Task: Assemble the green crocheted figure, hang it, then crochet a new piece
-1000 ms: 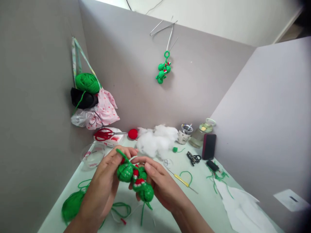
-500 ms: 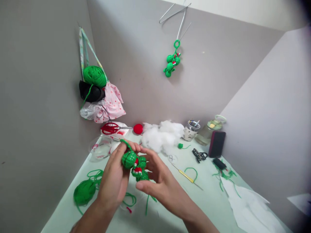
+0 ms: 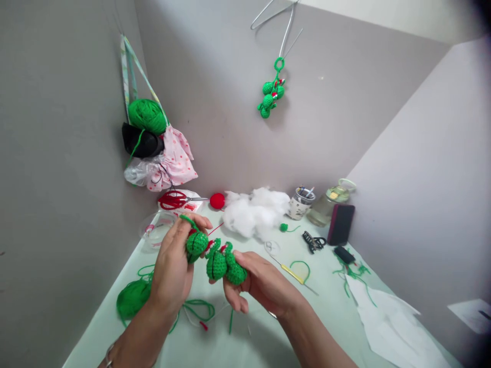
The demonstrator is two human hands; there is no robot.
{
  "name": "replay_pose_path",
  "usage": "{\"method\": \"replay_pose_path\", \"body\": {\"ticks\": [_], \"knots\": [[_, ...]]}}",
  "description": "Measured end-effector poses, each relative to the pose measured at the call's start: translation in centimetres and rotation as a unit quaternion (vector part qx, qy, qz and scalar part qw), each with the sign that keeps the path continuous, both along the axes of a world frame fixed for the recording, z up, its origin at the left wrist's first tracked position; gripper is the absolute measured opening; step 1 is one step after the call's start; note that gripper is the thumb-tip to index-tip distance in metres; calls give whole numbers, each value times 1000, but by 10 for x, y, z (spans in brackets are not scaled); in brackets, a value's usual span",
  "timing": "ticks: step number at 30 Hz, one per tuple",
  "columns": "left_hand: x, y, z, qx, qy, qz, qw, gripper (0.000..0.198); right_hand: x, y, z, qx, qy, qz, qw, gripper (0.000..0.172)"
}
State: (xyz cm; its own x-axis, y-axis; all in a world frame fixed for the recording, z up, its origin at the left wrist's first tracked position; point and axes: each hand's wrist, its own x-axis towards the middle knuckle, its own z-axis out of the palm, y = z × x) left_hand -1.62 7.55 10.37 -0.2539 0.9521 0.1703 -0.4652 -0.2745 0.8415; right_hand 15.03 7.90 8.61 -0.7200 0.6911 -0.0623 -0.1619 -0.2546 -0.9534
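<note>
Between my hands stretches a green crocheted string of balls [image 3: 217, 265] with red and white bits along it, held above the table. My left hand [image 3: 173, 260] is closed around its upper left end, where a green cord loops over the fingers. Thumb and fingers of my right hand [image 3: 261, 278] grip the lower right ball. A similar green crocheted piece [image 3: 267, 99] hangs from a wire hanger [image 3: 287, 43] on the wall. Below my left arm lies a ball of green yarn [image 3: 133, 300], with loose strands [image 3: 199, 308] beside it.
White stuffing [image 3: 256, 212] lies at the back, beside a red ball [image 3: 217, 201] and red-handled scissors [image 3: 173, 200]. To the right are a yellow-handled crochet hook [image 3: 292, 274], a black hair clip [image 3: 313, 242], a phone [image 3: 341, 225], a pen cup [image 3: 301, 204], a glass jar [image 3: 326, 207] and white paper [image 3: 387, 322].
The crocheted string, bunched between my hands before, is now stretched out sideways. My right hand has moved from beside it to grip its lower right end. The view has shifted slightly.
</note>
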Motion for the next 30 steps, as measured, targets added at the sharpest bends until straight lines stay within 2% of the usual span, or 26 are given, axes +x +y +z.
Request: {"method": "replay_pose_path", "body": {"ticks": [2,5,7,11,15,19,22,24,27,30], "knots": [[0,-1,0,-8,4,-3,1000,17,1,0,0,36,-28,-48,998,56],[2,-2,-1,-20,6,-16,1000,17,1,-3,5,118,-81,-157,977,42],[5,-3,-2,-24,22,-34,999,18,1,-5,9,147,-90,-186,967,39],[9,-4,-4,-24,54,-58,997,19,-2,-7,11,146,-44,-124,981,45],[7,-1,-3,-29,35,-37,998,14,-2,-7,11,138,-102,-84,982,26],[2,3,-5,-25,2,-49,998,12,0,-7,14,182,-148,-64,970,20],[1,4,-6,-27,-9,-51,998,15,2,-6,15,219,-139,-101,960,43],[2,2,-6,-29,35,-47,998,16,3,-7,16,233,-114,-134,956,54],[7,-4,-5,-17,167,-57,984,13,4,-9,18,265,-89,-179,943,50],[12,-8,-6,19,265,-76,961,10,0,-12,15,260,-81,-177,946,41]]}}
